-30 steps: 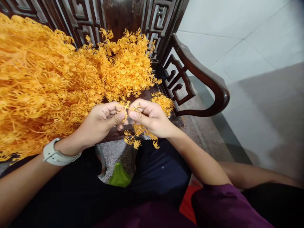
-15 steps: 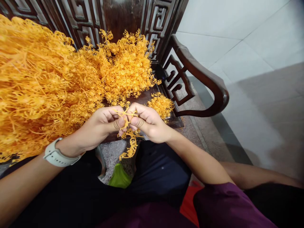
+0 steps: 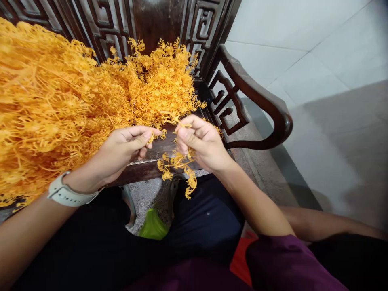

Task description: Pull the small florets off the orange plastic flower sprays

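A big heap of orange plastic sprigs [image 3: 60, 101] covers the dark wooden bench seat [image 3: 157, 151] on the left. My right hand [image 3: 203, 145] is closed round a small bunch of orange sprigs [image 3: 177, 167] that hangs below its fingers. My left hand [image 3: 121, 151], with a pale watch [image 3: 65, 194] on its wrist, pinches a small orange piece [image 3: 150, 139] between thumb and forefinger. The two hands are a short way apart, in front of the heap's near edge.
The bench's carved back [image 3: 145, 20] and curved armrest [image 3: 257, 101] stand behind and to the right. Pale floor tiles [image 3: 318, 60] lie beyond. A green thing [image 3: 153, 226] shows on the floor between my dark-clothed legs, with something red [image 3: 239, 258] further right.
My hands were joined on one sprig. They have since come apart and risen a little: the right keeps the bunch, the left keeps a small piece.
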`<state>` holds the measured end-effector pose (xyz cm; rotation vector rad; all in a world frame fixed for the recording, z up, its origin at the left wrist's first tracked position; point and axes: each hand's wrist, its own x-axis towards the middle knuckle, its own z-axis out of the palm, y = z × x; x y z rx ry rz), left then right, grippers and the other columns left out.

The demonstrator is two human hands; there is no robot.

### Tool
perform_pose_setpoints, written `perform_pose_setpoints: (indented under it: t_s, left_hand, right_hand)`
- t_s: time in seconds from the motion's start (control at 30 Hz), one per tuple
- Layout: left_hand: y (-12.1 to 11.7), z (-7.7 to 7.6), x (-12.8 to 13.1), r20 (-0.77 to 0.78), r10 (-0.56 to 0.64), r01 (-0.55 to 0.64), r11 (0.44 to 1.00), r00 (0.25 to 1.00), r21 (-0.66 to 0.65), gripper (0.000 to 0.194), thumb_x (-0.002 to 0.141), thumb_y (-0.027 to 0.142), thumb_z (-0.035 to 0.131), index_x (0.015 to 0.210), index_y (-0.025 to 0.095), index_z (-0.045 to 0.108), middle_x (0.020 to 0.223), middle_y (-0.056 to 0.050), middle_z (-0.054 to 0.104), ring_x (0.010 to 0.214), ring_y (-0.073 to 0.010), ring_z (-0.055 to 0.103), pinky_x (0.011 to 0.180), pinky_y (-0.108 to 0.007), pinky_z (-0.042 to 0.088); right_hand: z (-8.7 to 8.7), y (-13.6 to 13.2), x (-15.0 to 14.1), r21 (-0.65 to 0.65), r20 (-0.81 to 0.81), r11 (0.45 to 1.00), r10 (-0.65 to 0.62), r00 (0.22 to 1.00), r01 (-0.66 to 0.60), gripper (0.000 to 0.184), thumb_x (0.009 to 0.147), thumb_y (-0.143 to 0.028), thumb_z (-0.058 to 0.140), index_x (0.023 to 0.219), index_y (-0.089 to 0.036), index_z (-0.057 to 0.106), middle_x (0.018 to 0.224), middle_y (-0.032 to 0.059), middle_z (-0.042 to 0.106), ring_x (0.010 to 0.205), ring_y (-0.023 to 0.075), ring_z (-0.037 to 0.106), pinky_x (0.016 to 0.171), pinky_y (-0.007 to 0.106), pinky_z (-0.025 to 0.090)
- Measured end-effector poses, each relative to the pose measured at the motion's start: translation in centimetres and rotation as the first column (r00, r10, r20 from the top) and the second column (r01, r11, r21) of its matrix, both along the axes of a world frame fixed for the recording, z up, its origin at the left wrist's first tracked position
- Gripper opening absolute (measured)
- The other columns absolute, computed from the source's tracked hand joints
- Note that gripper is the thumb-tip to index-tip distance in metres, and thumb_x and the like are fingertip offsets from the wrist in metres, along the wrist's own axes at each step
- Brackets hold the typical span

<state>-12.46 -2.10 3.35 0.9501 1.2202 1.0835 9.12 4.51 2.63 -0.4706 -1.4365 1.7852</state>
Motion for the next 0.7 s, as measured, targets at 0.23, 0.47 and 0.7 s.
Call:
perform_pose_setpoints:
  t_s: [0.23,0.47,0.7]
  left_hand:
    - [1.7,-3.6,-0.1,-0.202,0.056,-0.041,0.996,0.978,0.076,0.037,0.086,0.046,0.086,0.111,0.019,0.081,0.078,-0.001,0.066,0.059,-0.008,0.052,0.05,-0.018,0.038]
    - [6.4,-8.0,4.1,-0.203,-0.121,0.106,0.991,0.972,-0.085,0.024,0.091,0.036,0.077,0.102,0.015,0.081,0.072,0.0,0.062,0.051,-0.0073,0.048,0.047,-0.019,0.036]
    - [12.2,-8.1,12.1,-0.064,-0.099,0.099,0.995,0.993,-0.004,0.017,0.087,0.007,0.072,0.098,0.012,0.083,0.074,-0.004,0.07,0.061,-0.0087,0.055,0.062,-0.024,0.046]
  right_hand:
    - [0.9,-0.3,0.9,0.028,0.203,0.975,0.209,0.957,-0.219,0.028,0.098,-0.04,0.078,0.095,-0.017,0.061,0.069,-0.0071,0.056,0.057,0.0074,0.048,0.055,0.022,0.039]
    - [0.6,-4.1,-0.3,0.219,0.52,0.61,0.587,0.62,-0.761,0.014,0.108,-0.025,0.059,0.097,-0.019,0.055,0.085,-0.0013,0.063,0.078,0.0127,0.058,0.074,0.024,0.041]
    - [-0.1,-4.5,0.0,0.256,0.644,0.333,0.641,0.417,-0.907,0.018,0.109,-0.018,0.047,0.093,-0.023,0.044,0.088,0.0014,0.061,0.08,0.0173,0.056,0.073,0.029,0.035]
